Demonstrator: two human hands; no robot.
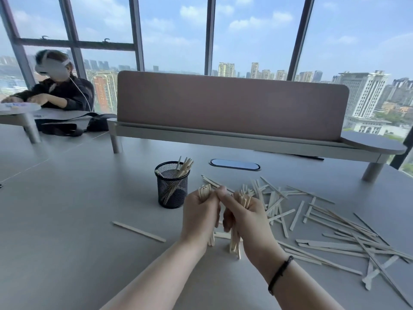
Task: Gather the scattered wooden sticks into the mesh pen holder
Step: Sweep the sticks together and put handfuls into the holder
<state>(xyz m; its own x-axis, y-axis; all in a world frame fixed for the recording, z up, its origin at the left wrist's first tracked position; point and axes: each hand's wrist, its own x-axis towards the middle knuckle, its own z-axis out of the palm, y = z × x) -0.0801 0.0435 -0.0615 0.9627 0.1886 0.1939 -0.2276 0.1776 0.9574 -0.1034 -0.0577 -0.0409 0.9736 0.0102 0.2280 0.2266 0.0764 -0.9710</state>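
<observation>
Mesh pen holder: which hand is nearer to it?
Left. The left hand, gripping a bundle of sticks, sits just right of the mesh pen holder; the right hand, also holding sticks, is farther right, beyond the left.

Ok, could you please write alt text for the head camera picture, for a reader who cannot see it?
Two bare hands, left hand and right hand, each hold an upright bundle of pale flat wooden sticks above a grey table. A black cylindrical mesh pen holder, already holding some sticks, stands just behind the left hand; many loose sticks lie scattered to the right.
</observation>
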